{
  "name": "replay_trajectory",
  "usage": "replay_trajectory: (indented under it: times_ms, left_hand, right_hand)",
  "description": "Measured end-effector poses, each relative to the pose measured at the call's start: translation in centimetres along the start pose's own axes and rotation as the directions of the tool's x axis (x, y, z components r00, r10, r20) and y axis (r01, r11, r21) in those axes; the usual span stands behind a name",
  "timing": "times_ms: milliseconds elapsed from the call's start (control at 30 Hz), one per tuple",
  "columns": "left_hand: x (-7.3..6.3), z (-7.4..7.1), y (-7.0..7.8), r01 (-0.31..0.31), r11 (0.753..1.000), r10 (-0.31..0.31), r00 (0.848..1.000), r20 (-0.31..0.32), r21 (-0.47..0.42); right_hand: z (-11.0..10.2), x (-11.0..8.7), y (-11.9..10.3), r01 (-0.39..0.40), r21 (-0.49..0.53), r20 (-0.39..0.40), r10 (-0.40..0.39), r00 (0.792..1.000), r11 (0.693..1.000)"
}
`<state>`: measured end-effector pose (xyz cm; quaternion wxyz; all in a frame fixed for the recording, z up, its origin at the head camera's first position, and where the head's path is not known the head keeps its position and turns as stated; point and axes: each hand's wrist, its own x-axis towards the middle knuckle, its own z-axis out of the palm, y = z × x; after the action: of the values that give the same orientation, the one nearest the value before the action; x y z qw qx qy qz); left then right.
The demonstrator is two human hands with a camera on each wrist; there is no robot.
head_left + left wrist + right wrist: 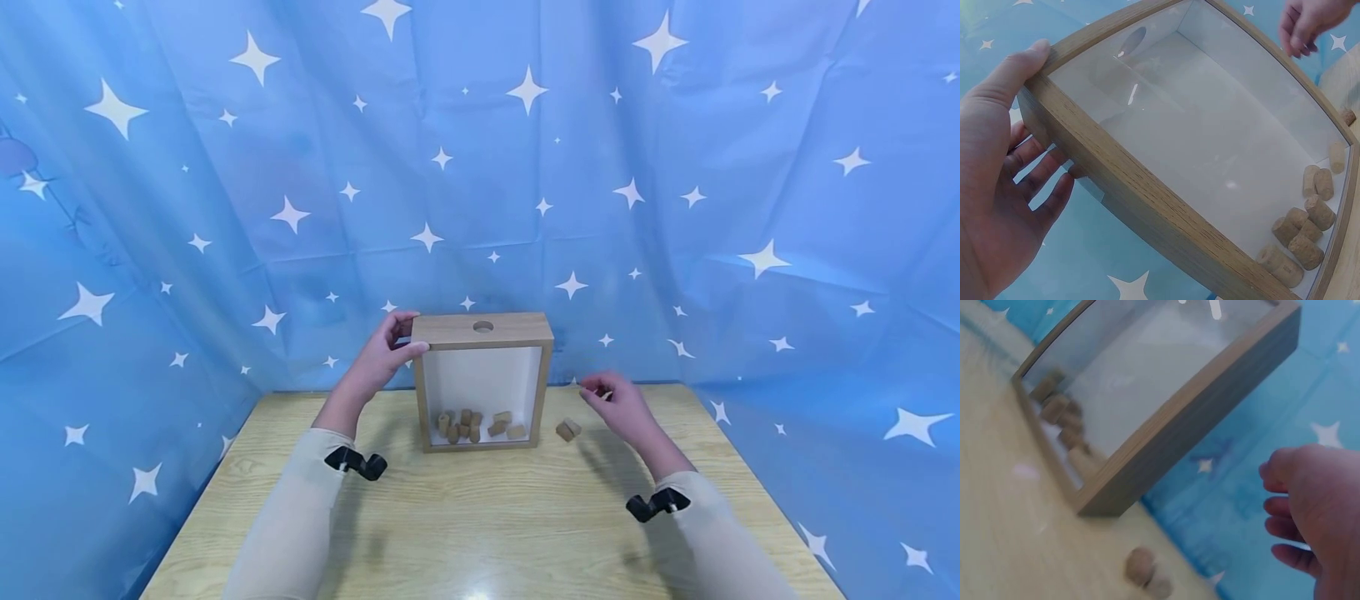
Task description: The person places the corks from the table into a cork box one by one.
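Note:
A wooden shadow box point(447, 331) with a clear front and a round hole in its top stands upright on the table. Several wine corks point(1305, 251) lie along its bottom inside. My left hand point(372, 360) holds the box by its upper left corner, thumb on the front edge and fingers at the side and back. To the right of the box, above the table's far edge, hovers my right hand point(621, 406), fingers loosely bent; I see nothing in it. Two loose corks point(1140, 567) lie on the table between the box and that hand, blurred in the right wrist view.
The light wooden table point(450, 517) ends just behind the box. A blue curtain with white stars point(480, 167) hangs close behind and along both sides. Black camera mounts point(658, 504) sit on both wrists.

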<state>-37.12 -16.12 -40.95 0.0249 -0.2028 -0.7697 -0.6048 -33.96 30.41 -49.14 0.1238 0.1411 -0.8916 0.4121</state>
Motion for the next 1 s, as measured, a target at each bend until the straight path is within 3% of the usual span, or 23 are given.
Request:
replay_trajectory:
  times_ms: [233, 467, 667, 1000]
  left_hand:
    - [0.2, 0.0, 0.0, -0.005, 1.0, 0.005, 1.0, 0.0, -0.009]
    - [0.2, 0.0, 0.1, -0.004, 1.0, 0.005, 1.0, 0.004, -0.021]
    - [0.3, 0.1, -0.1, 0.001, 1.0, -0.001, 1.0, 0.006, -0.019]
    - [0.4, 0.0, -0.2, -0.001, 0.999, 0.001, 1.0, 0.011, -0.033]
  right_hand:
    - [1.8, -0.7, 2.7, -0.065, 0.002, 0.092, 0.064, 0.994, 0.998]
    - [3.2, -1.4, 5.2, -0.107, 0.024, 0.213, 0.099, 0.972, 0.994]
    - [3.9, -1.6, 6.5, -0.058, 0.011, 0.264, 0.053, 0.963, 0.998]
    - [3.6, -1.6, 5.9, 0.032, -0.018, 0.381, -0.023, 0.924, 0.999]
